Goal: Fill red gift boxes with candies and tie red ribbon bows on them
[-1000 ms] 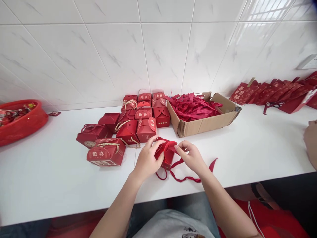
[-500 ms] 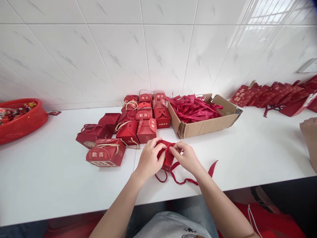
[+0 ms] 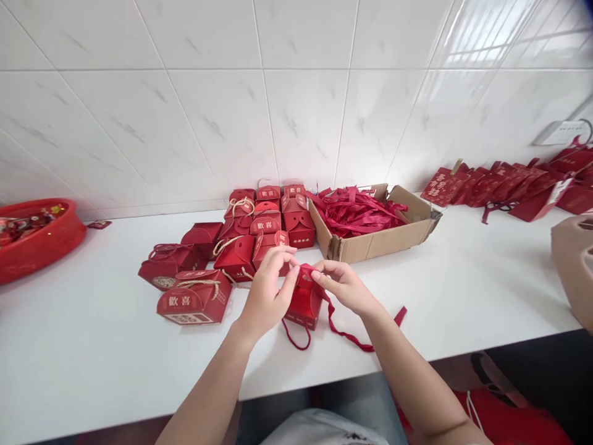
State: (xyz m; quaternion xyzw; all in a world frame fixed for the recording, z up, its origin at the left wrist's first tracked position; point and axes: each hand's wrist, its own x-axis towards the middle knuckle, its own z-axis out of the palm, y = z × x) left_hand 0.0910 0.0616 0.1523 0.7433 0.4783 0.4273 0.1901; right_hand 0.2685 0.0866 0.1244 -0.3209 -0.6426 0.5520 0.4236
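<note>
A small red gift box [image 3: 303, 307] stands on the white table in front of me, lit on its near side. Above its top, my left hand [image 3: 273, 284] pinches a red ribbon [image 3: 306, 271] between thumb and fingers. From the right, my right hand [image 3: 340, 284] pinches the same ribbon. One length of it trails from the box across the table under my right forearm. A dark red cord loop hangs off the box's near left corner. Just beyond my hands are grouped red boxes [image 3: 266, 225], several with twine or cord handles.
An open cardboard box [image 3: 384, 241] of red ribbons stands at the back centre-right. A red tub [image 3: 50, 241] of wrapped pieces is at far left. Red bags [image 3: 486, 185] lean along the wall at right. Another person's hand [image 3: 572, 266] rests at the right edge.
The ribbon has been lifted above the box top, where both my hands now pinch it. The other person's hand reaches further into view. The camera has tilted slightly upward.
</note>
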